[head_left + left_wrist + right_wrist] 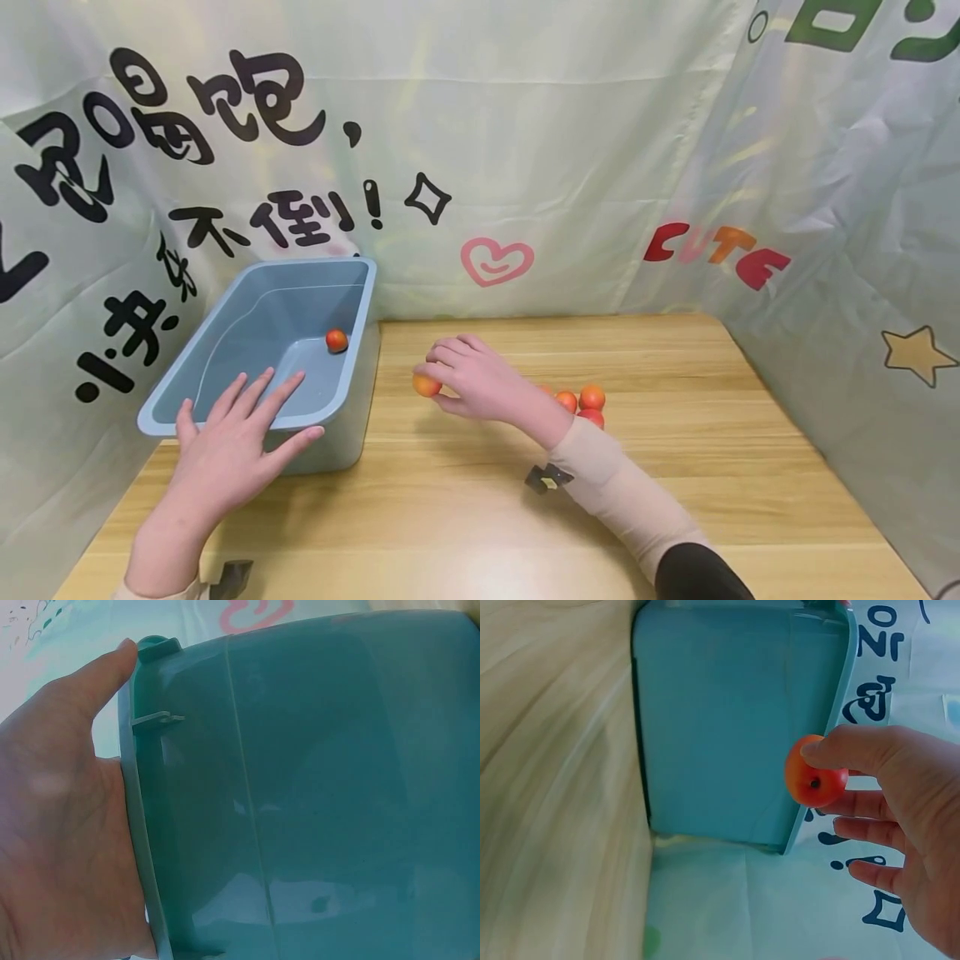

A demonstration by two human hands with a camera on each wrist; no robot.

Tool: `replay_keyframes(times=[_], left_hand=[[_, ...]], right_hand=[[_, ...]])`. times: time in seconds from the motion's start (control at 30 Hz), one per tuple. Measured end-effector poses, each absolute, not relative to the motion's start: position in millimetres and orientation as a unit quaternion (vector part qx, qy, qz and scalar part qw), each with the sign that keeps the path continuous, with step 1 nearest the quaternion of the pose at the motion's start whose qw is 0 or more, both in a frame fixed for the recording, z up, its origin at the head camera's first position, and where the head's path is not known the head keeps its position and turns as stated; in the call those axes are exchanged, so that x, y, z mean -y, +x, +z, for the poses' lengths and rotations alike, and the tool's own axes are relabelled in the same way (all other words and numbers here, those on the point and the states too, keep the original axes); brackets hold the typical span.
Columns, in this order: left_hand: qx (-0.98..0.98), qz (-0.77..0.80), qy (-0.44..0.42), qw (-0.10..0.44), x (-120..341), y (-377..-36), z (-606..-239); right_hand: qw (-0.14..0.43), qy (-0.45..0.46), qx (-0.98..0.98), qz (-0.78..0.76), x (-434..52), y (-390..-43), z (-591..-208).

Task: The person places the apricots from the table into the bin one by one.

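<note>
A light blue plastic bin (358, 333) stands at the left of the wooden table, with one small orange-red fruit (337, 340) inside. My left hand (236, 437) lies flat with spread fingers on the bin's near rim (146, 847). My right hand (468, 382) pinches another small orange-red fruit (426, 384) between thumb and fingers, a little right of the bin and above the table. In the right wrist view that fruit (814, 782) shows in front of the bin's outer wall (720, 727). Three more fruits (584, 403) lie on the table behind my right wrist.
Printed cloth walls close in the table (675, 433) at the back, left and right. A small dark clip (547, 478) hangs at my right sleeve, another (231, 577) near my left wrist.
</note>
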State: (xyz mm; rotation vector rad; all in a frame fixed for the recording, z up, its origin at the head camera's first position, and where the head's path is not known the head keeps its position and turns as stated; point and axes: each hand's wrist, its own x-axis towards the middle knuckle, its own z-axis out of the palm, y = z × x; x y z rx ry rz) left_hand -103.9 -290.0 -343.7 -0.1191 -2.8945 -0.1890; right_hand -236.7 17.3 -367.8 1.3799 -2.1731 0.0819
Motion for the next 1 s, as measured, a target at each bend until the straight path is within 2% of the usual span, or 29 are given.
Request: replay_keyframes(times=[1.0], left_hand=[[0.989,-0.057,-0.042,0.127,289.8,-104.7,-344.2]], right_hand=[[0.319,0.483,0.8,0.157,36.7,-241.8,-330.9]])
